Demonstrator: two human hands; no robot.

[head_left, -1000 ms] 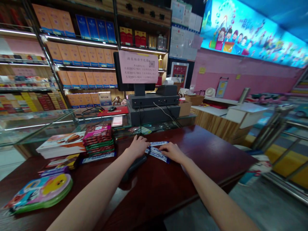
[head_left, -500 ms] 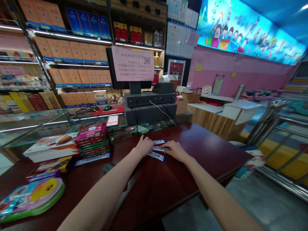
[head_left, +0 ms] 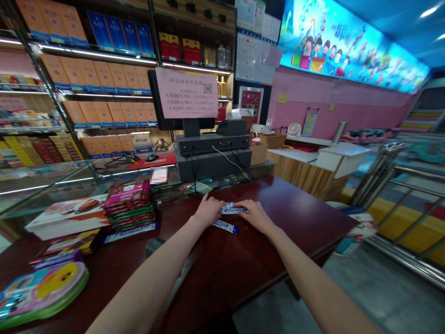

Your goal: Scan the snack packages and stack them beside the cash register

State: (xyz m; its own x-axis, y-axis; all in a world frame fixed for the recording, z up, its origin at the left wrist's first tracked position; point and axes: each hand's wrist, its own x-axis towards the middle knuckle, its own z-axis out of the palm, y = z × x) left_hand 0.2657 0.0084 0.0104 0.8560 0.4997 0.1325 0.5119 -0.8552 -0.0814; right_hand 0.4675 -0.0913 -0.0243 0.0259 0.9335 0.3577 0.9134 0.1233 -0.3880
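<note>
Just now | head view | we find the upper blue-and-white sachet [head_left: 233, 209] between left hand [head_left: 208, 212] and right hand [head_left: 255, 216] | fingers of both hands lie flat, near together, touching it, not clamped | lower sachet [head_left: 225, 227] loose on dark red counter [head_left: 288, 204] | one sachet fewer showing than earlier, perhaps stacked

**Blue-and-white wrapped sticks: regrouped on the dark red counter [head_left: 295, 218]**
The two upper sticks [head_left: 232, 209] now lie drawn together in one near-level bunch, no longer in separate rows, their right end under the fingers of the right hand [head_left: 254, 215]. The lower stick [head_left: 225, 227] now lies apart from them, nearer the left hand [head_left: 208, 211]. In the head view, the whole scene sits further left than before.
</note>
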